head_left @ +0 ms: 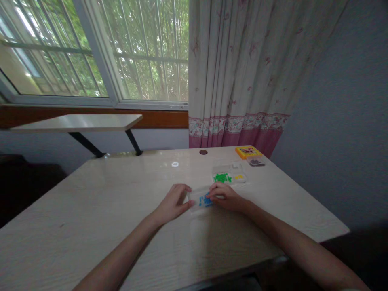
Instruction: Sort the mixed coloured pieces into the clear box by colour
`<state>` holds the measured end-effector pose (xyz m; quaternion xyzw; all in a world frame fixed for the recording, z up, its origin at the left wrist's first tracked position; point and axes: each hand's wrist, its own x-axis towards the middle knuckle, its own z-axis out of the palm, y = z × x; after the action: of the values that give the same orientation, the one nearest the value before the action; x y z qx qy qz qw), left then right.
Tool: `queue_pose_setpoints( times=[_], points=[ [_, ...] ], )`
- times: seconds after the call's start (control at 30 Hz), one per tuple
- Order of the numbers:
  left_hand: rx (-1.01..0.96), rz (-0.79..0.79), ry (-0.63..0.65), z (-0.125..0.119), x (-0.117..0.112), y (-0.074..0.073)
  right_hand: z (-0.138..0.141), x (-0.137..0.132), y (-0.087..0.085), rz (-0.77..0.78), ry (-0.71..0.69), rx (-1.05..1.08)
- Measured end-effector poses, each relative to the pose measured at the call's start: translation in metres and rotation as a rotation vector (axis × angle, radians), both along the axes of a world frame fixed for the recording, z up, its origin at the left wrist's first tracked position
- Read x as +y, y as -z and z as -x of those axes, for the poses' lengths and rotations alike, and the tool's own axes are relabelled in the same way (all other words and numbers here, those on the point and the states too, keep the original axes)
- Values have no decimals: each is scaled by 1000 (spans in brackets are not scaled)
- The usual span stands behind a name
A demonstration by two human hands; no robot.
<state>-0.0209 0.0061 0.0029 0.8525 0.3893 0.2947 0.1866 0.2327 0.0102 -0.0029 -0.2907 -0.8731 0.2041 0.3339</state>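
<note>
A shallow clear plastic tray [195, 195] lies on the table with small blue pieces [202, 200] in its right part. My left hand [174, 203] grips the tray's left end between thumb and fingers. Over the tray's right side, my right hand [227, 197] has its thumb and fingertips drawn together at the blue pieces. Whether a piece is between those fingertips is too small to tell, and the hand covers the tray's right end. Just beyond it sits a clear compartment box [230, 165] holding green pieces [222, 178] and a yellow piece [239, 177].
On the pale wooden table [121, 194], an orange-yellow box [248, 152] and a small clear packet of dark pieces [256, 162] lie at the back right. A raised shelf [87, 121] stands back left. Behind are a window and a curtain [236, 81].
</note>
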Motion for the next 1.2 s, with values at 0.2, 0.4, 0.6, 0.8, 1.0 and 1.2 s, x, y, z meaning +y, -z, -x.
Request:
queue_pose_setpoints(
  times=[0.2, 0.4, 0.6, 0.8, 1.0, 1.2],
  points=[
    [39, -45, 10, 0, 6, -3, -1, 5, 3, -12, -57, -37],
    [94, -43, -26, 0, 5, -6, -4, 3, 2, -24, -73, -60],
    [138, -17, -31, -1, -1, -3, -2, 3, 3, -22, -54, -47],
    [120, -42, -98, -5, -3, 2, 1, 4, 7, 106, 96, 72],
    [7, -102, -106, -4, -7, -7, 18, 4, 19, 638, 266, 519],
    [-47, -77, -43, -5, -10, -8, 19, 3, 15, 821, 258, 576]
  ],
)
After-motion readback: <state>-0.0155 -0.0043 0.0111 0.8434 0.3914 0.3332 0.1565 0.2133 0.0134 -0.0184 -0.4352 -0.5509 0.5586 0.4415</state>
